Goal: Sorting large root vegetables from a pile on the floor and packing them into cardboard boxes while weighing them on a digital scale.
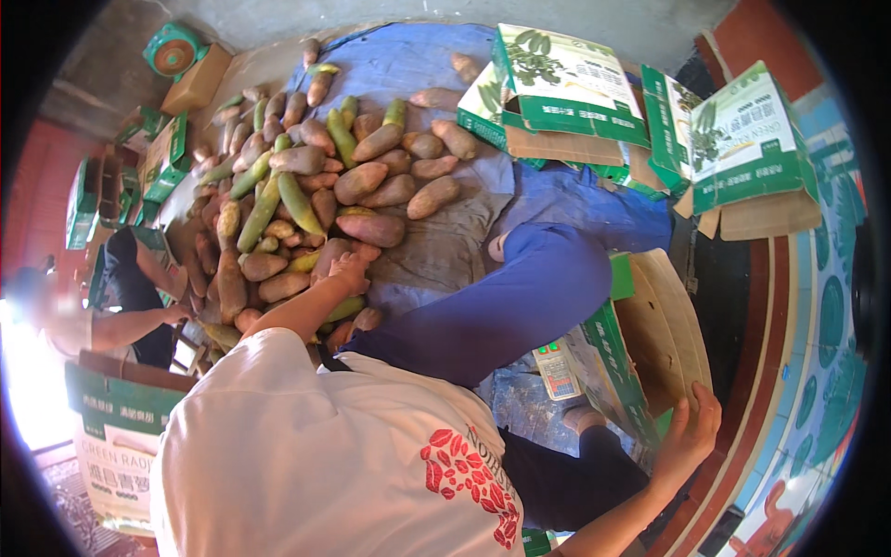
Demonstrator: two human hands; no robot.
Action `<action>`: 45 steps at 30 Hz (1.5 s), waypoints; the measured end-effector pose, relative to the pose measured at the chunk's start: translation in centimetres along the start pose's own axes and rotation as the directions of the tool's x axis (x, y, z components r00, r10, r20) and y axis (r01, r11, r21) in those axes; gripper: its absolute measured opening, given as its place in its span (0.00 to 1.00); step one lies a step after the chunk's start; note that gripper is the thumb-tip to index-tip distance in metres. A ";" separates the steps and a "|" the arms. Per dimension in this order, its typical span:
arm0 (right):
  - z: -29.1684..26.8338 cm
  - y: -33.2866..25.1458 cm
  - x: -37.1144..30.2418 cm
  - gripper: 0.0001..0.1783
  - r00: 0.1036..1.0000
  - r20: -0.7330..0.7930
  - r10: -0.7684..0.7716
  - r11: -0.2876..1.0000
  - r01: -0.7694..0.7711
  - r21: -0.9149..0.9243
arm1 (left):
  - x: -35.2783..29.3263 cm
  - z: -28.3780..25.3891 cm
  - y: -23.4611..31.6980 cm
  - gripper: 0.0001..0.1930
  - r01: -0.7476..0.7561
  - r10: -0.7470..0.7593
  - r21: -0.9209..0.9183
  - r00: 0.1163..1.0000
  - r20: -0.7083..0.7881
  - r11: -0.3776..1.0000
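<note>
A large heap of long radishes (371, 182), reddish-brown and green with soil on them, is spread over the floor sheet on my left. My left hand (349, 270) reaches into the near side of the heap, its fingers bent round a brownish radish (329, 256). On the right, an open cardboard box (657, 320) with green and white printed sides stands tilted beside my leg. My right hand (691, 429) grips the rim of that box, fingers at its edge. Beside the box is a small scale (558, 371) with a lit green display, partly hidden under the box.
Flattened or open printed boxes (571, 84) stand at the far right, with another box (754, 148) by the tiled wall. A blue sheet (408, 56) covers the floor. At left, another person's arm (130, 325) shows near a box (125, 436). A green fan (174, 51) stands far left.
</note>
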State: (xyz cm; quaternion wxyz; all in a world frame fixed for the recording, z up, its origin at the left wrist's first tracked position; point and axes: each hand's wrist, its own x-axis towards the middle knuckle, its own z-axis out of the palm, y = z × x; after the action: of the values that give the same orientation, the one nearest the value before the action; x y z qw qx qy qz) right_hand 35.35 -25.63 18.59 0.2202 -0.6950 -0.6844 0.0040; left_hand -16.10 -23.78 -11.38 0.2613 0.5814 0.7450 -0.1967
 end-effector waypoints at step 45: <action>5.2 -0.8 -0.5 0.10 0.988 0.155 0.000 0.999 -0.006 0.035 | 4.1 0.9 2.9 0.27 0.070 -0.072 -0.045 0.995 -0.063 0.997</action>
State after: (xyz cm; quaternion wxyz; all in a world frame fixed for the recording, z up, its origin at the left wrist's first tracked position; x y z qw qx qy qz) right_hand 32.93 -24.56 14.05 0.1783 -0.6896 -0.6984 0.0705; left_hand -13.89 -20.43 -14.58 0.2425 0.5548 0.7773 -0.1710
